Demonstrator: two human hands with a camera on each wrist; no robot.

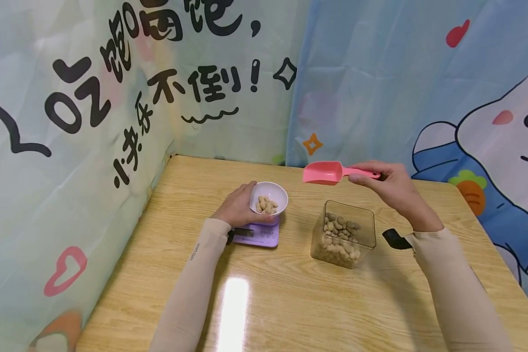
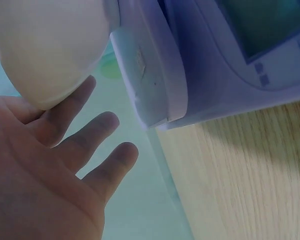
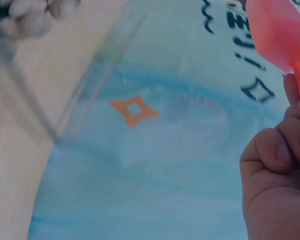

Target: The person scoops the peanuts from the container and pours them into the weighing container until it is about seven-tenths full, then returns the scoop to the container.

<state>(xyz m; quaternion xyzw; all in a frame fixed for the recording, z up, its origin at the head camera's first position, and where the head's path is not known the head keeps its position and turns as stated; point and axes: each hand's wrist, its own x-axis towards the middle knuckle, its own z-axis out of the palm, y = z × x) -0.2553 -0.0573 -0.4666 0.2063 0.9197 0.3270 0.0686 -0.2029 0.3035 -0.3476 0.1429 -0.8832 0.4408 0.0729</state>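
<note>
A small white bowl holding several peanuts overlaps the lilac kitchen scale in the head view. Around the bowl's left side is my left hand, thumb across the front and fingers behind. The left wrist view has the index finger against the bowl, while two other fingers stretch out below it. My right hand grips the handle of a pink scoop, raised behind a clear container of peanuts. In the right wrist view, curled fingers hold the scoop.
The wooden table runs back to printed cloth walls on the left, rear and right. The container stands right of the scale, its open top under the right forearm's left side. A black strap end hangs from the right wrist.
</note>
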